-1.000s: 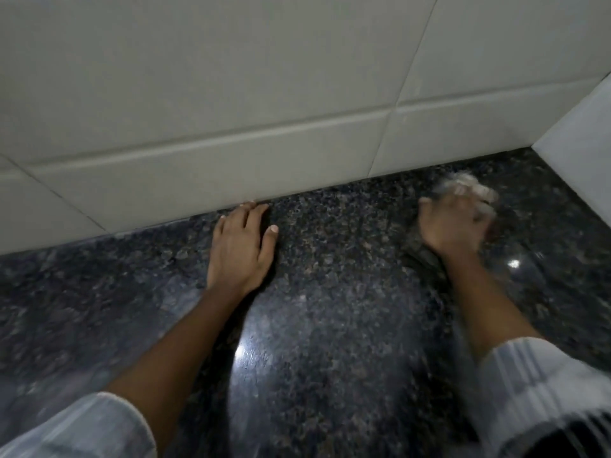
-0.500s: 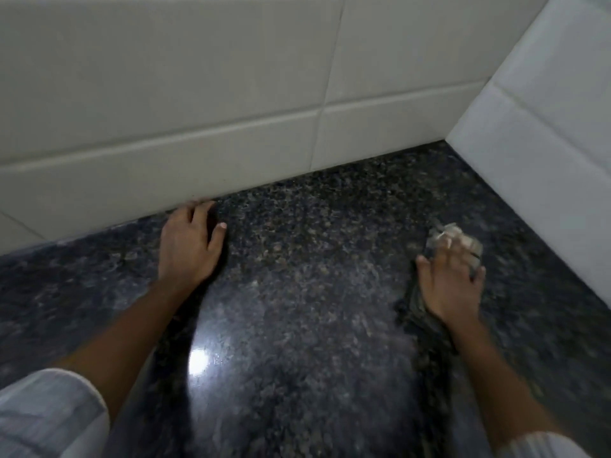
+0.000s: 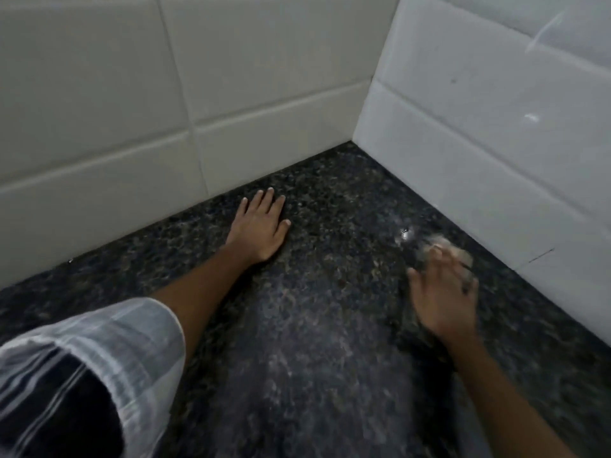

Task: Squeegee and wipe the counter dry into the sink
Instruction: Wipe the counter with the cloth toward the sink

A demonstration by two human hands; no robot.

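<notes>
The dark speckled granite counter (image 3: 330,325) fills the lower view and runs into a tiled corner. My left hand (image 3: 259,226) lies flat on it, palm down, fingers pointing at the back wall, holding nothing. My right hand (image 3: 444,292) is blurred with motion near the right wall and presses a pale crumpled cloth (image 3: 453,251) onto the counter; only the cloth's far edge shows past my fingers. No sink or squeegee is in view.
White tiled walls close the counter at the back (image 3: 198,110) and on the right (image 3: 496,143), meeting in a corner (image 3: 355,143). A bright glint of wet (image 3: 406,233) sits just left of the cloth. My striped sleeve (image 3: 99,375) covers the lower left.
The view has swung right, bringing the corner and right wall into sight. My right hand with the cloth has moved over the counter near the right wall. My left hand stays flat.
</notes>
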